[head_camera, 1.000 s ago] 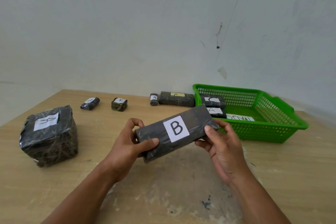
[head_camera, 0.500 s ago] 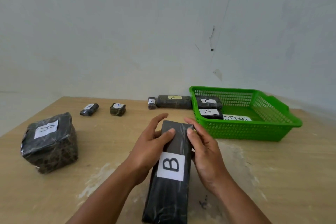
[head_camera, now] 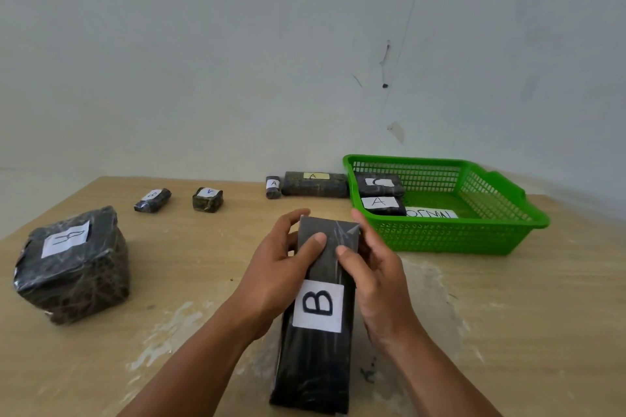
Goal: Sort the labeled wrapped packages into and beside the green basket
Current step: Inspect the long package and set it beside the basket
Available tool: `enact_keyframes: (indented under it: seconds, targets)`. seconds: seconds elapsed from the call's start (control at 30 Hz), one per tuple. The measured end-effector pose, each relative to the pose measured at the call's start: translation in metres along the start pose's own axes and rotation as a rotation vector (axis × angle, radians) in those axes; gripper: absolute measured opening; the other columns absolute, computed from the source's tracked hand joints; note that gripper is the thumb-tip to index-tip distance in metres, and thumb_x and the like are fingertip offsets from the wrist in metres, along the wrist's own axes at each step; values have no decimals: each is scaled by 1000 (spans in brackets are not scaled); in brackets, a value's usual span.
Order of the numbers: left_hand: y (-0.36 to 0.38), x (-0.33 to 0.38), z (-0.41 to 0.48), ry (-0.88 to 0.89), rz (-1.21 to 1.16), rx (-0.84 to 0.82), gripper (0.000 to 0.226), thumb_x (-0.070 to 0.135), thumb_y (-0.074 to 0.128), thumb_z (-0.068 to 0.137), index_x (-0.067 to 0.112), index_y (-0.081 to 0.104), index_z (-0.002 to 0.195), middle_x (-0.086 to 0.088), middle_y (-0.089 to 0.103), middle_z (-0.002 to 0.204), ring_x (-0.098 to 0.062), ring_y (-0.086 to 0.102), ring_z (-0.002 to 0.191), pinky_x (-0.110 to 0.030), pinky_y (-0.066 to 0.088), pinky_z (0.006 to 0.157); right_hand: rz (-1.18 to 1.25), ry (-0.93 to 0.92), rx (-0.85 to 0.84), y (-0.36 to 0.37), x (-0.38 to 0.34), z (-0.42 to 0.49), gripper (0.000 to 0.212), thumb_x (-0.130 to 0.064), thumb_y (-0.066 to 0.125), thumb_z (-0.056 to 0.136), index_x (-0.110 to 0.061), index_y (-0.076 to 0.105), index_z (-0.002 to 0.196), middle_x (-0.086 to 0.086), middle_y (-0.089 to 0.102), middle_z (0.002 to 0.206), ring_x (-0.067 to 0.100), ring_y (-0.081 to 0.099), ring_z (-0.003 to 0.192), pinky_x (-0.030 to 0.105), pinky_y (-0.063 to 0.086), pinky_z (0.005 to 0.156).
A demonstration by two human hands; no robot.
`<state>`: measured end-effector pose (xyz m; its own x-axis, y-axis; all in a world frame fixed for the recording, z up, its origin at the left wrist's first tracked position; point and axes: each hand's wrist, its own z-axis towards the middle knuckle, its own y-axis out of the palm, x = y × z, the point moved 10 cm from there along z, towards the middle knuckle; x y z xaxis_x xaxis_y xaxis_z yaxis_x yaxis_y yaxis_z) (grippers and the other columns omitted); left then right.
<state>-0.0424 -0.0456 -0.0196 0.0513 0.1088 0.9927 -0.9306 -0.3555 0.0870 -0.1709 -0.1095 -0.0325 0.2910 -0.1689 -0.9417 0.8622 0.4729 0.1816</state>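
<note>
B package [head_camera: 316, 342] lengthwise, far end toward wall, both hands gripping

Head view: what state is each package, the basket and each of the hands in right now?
long B package: gripped at its far end by both hands, label up.
left hand: grips the long B package.
right hand: grips it too.
green basket: upright on the table, holds C package and A package.
long A package: lies beside the basket, outside.
large package: rests on the table, untouched.
</note>
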Motion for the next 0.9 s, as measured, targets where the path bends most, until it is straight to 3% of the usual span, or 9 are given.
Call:
enact_keyframes:
  seconds: [0.13,0.27,0.33,0.37,0.43,0.6,0.7,0.77,0.9]
  targets:
    - [-7,24,-14,183,-41,-4,36,29,64,91,19,63,126,-8,78,108,-27,78,94,-36,63,73,-28,-135,-21,5,-21,-5,47,-20,69,91,-14,61,137,8,78,119,27,75,112,52,59,100]
    - [-15,43,-20,347,-21,9,33,33,65,97,23,64,128,-2,76,116,-26,75,102,-35,63,76,-187,-328,-18,10,-45,-11,39,-35,70,96,-28,66,135,5,73,123,30,71,111,58,58,92]
    - [-24,52,-23,490,196,106,39,46,65,95,34,61,132,3,72,120,-23,71,108,-35,58,84,-330,-421,28,8,-52,-13,40,-42,67,96,-33,64,135,0,70,118,22,67,98,49,59,80]
    - [-27,56,-25,563,346,168,42,51,63,93,37,60,133,6,69,121,-20,67,108,-28,53,84,-361,-451,43,7,-55,-13,42,-42,65,96,-32,63,137,-1,69,118,21,66,93,46,60,76]
    - [-30,58,-26,636,510,246,43,52,63,93,38,62,133,9,63,117,-15,60,102,-16,44,75,-375,-479,44,6,-57,-13,41,-38,65,98,-31,61,138,-1,68,123,20,67,92,41,62,73]
    - [-29,42,-18,512,429,181,38,41,66,89,47,59,126,9,66,116,-8,63,81,-17,51,64,-347,-325,17,5,-34,-5,44,-30,66,96,-46,54,134,5,73,112,9,72,78,19,57,62]
    - [-27,28,-14,395,325,111,40,23,71,92,42,62,127,7,72,109,-4,66,80,-22,56,66,-253,-238,-28,5,-24,-3,43,-15,67,100,-31,58,139,0,76,115,24,77,92,37,65,71]
    - [-24,19,-13,320,194,46,44,26,73,88,35,63,130,5,74,112,-7,71,94,-24,59,76,-143,-182,-89,6,-23,-4,42,-9,66,98,-19,60,138,6,76,118,35,74,102,51,63,88]
    - [-26,12,-12,263,106,58,43,38,68,88,36,66,131,4,74,121,-17,72,110,-35,61,92,-37,-109,-137,6,-18,-2,53,-34,66,91,-12,60,139,14,70,131,30,68,123,43,56,104]
